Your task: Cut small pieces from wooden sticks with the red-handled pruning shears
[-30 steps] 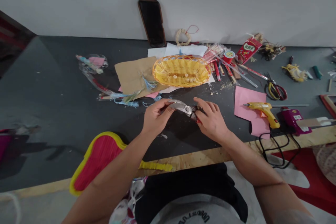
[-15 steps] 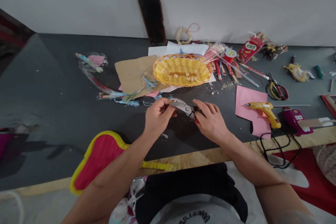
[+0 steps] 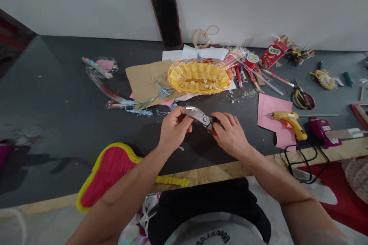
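My right hand (image 3: 231,132) is closed round the handles of a pair of pruning shears (image 3: 202,118) with curved grey blades, held just above the dark table. The blades point left, their tips at the fingers of my left hand (image 3: 175,128). Its thumb and index finger are pinched together beside the blades; whatever small thing they hold is hidden. Beyond my hands stands a yellow woven basket (image 3: 184,72) with a few small pale pieces inside.
A yellow glue gun (image 3: 291,120) lies on pink paper (image 3: 266,109) at right, near yellow-and-red-handled scissors (image 3: 304,97). A phone (image 3: 167,21) leans on the wall. Brown paper (image 3: 142,78) and blue tassels (image 3: 138,109) lie left of the basket. A red-and-yellow padded piece (image 3: 112,172) is under my left forearm.
My left hand has shifted slightly to the right. The shears' blades look a little closer together, with my right hand nearly in the same place.
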The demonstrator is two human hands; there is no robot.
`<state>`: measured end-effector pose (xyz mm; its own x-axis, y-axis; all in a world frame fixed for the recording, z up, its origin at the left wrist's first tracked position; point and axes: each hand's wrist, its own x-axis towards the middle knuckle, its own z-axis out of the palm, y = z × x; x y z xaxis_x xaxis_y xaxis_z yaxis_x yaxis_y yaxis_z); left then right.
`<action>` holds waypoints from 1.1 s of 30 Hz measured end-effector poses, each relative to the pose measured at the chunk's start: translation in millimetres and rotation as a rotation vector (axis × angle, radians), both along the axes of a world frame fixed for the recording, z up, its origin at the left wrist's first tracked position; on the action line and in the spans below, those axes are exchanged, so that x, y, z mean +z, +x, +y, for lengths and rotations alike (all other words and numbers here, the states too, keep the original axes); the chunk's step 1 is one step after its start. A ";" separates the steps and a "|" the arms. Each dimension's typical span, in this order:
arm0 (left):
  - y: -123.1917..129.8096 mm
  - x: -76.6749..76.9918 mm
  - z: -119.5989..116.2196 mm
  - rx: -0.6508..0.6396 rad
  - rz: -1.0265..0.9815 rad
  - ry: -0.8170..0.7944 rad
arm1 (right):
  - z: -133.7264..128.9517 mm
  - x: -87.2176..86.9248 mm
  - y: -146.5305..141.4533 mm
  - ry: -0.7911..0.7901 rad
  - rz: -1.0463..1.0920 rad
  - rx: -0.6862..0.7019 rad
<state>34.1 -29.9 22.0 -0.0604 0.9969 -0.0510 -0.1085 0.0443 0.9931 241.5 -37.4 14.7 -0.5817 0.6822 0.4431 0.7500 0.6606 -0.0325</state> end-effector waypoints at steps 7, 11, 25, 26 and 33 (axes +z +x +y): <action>-1.9 2.7 -2.4 0.000 0.080 0.028 | -0.8 1.4 0.3 0.003 -0.003 -0.005; -0.4 2.8 -2.7 -0.009 0.069 0.030 | 1.1 1.2 2.6 -0.020 -0.005 0.029; -7.6 4.1 -0.5 0.046 0.155 0.109 | 11.1 3.9 13.4 -0.135 0.172 0.046; -8.1 4.0 -0.1 0.056 0.167 0.112 | 10.4 5.0 13.5 -0.133 0.156 0.054; -10.0 2.0 0.4 0.070 0.246 0.156 | 10.3 5.3 13.9 -0.148 0.080 0.050</action>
